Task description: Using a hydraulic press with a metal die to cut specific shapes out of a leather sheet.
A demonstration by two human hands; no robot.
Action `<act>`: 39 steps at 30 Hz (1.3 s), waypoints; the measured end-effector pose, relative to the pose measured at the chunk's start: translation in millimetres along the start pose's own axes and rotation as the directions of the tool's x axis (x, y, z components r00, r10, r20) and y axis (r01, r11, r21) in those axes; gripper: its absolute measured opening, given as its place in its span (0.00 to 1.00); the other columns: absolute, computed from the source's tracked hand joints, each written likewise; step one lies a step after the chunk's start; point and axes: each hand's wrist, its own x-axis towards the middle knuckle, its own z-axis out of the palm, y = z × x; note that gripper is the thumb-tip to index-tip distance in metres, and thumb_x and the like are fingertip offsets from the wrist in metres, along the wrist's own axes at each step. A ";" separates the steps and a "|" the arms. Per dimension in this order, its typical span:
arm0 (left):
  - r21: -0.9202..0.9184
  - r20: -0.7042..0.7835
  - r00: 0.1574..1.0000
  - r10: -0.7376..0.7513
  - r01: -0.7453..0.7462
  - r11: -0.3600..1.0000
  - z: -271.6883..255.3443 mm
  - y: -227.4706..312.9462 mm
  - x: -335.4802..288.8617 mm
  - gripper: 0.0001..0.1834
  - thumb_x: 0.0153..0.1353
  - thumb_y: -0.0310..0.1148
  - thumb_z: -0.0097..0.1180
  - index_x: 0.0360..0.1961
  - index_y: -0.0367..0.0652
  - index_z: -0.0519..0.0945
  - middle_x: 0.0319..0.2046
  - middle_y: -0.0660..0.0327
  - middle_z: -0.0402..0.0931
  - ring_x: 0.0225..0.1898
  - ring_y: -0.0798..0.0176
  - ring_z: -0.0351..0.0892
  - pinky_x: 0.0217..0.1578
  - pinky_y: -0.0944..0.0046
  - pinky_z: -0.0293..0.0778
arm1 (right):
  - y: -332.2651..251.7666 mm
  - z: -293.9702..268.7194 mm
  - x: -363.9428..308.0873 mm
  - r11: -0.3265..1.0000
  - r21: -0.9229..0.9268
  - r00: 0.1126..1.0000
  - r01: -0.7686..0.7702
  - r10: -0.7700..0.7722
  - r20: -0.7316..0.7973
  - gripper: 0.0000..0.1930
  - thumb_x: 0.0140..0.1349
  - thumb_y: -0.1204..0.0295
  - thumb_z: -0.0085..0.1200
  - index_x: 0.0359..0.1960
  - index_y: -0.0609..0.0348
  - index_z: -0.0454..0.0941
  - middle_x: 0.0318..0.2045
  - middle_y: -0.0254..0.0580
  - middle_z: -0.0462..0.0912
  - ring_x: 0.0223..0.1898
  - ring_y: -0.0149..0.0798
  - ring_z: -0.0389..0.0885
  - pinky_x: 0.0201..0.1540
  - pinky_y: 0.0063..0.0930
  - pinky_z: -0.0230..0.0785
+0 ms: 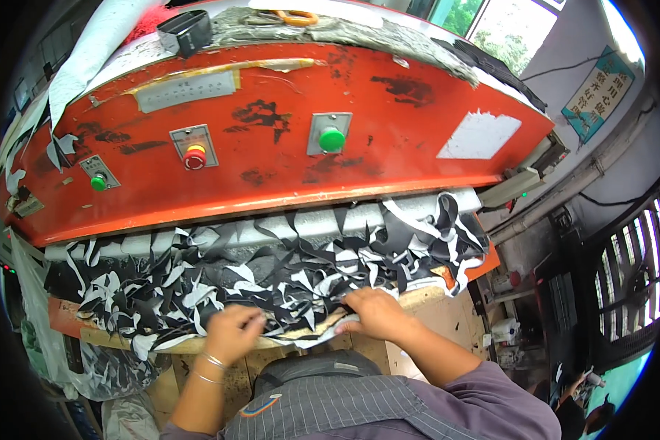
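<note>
A tangled heap of black-and-white cut scraps [198,290] covers the bed of an orange machine in front of me. My right hand [375,314] is at the front edge of the heap, fingers over the top and thumb lower, closed on the edge of a black-and-white sheet [319,339]. To the left, my left hand [235,331] hovers over the near edge, its fingers bent and blurred by motion. Whether it pinches a scrap cannot be made out. Two thin bracelets circle that wrist.
Above the heap stands the orange machine front [271,139] with a red stop button [194,158] and green buttons [331,139]. Orange-handled scissors [297,17] and a black square holder [185,33] lie on top. Plastic bags [114,370] hang at the lower left.
</note>
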 end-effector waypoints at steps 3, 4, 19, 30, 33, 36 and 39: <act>0.220 -0.039 0.994 0.103 -0.092 0.971 47.6 11.0 -16.2 0.09 0.50 0.37 0.61 0.28 0.44 0.84 0.27 0.57 0.79 0.33 0.52 0.77 0.35 0.57 0.74 | 13.6 35.3 -27.6 0.999 -0.034 0.992 0.024 -0.028 -0.127 0.25 0.43 0.58 0.67 0.39 0.59 0.75 0.38 0.45 0.76 0.43 0.47 0.75 0.45 0.39 0.69; 0.241 -0.084 0.990 0.112 -0.089 0.966 53.5 14.4 -17.2 0.08 0.48 0.36 0.61 0.26 0.44 0.83 0.25 0.57 0.78 0.31 0.52 0.76 0.33 0.57 0.74 | 11.9 41.4 -27.0 0.998 -0.060 0.986 -0.010 -0.001 -0.168 0.24 0.40 0.61 0.69 0.37 0.59 0.75 0.37 0.44 0.75 0.43 0.47 0.74 0.45 0.39 0.69; 0.249 0.368 0.920 -0.133 0.040 0.968 13.1 40.6 46.4 0.16 0.51 0.48 0.59 0.22 0.45 0.85 0.19 0.54 0.79 0.23 0.49 0.79 0.26 0.57 0.74 | 61.5 -55.3 28.1 0.942 0.334 0.968 -0.038 0.118 -0.222 0.25 0.52 0.51 0.63 0.44 0.58 0.81 0.40 0.51 0.82 0.42 0.51 0.81 0.46 0.38 0.73; -0.466 0.301 0.954 -0.001 0.148 0.872 118.0 42.6 286.5 0.28 0.55 0.31 0.63 0.57 0.37 0.71 0.47 0.55 0.75 0.31 0.68 0.77 0.34 0.70 0.74 | 251.9 -96.0 199.7 0.981 -0.193 0.998 -0.005 -0.008 -0.063 0.30 0.46 0.53 0.66 0.47 0.57 0.74 0.42 0.45 0.77 0.52 0.45 0.70 0.53 0.43 0.58; -0.432 0.346 0.938 -0.016 0.175 0.885 152.0 48.3 316.8 0.48 0.50 0.28 0.66 0.68 0.33 0.51 0.57 0.47 0.62 0.33 0.69 0.78 0.32 0.71 0.75 | 268.3 -91.7 200.4 0.987 -0.079 0.988 0.141 -0.145 -0.059 0.27 0.45 0.57 0.66 0.45 0.57 0.74 0.41 0.46 0.76 0.50 0.47 0.71 0.51 0.40 0.59; -0.496 0.385 0.923 -0.003 0.209 0.843 179.7 71.2 332.3 0.62 0.44 0.28 0.72 0.69 0.32 0.35 0.62 0.41 0.49 0.32 0.63 0.79 0.31 0.68 0.77 | 284.0 -87.6 172.8 0.965 0.206 0.969 0.161 -0.115 -0.217 0.20 0.48 0.66 0.64 0.42 0.58 0.72 0.42 0.48 0.75 0.49 0.49 0.70 0.51 0.39 0.60; -0.530 0.265 0.964 0.037 0.114 0.840 194.8 82.4 336.3 0.45 0.47 0.29 0.70 0.65 0.34 0.57 0.55 0.44 0.63 0.31 0.65 0.79 0.29 0.65 0.75 | 285.0 -85.2 149.0 0.874 0.298 0.858 0.383 -0.217 -0.465 0.18 0.48 0.75 0.59 0.41 0.62 0.70 0.43 0.51 0.72 0.47 0.52 0.71 0.51 0.40 0.63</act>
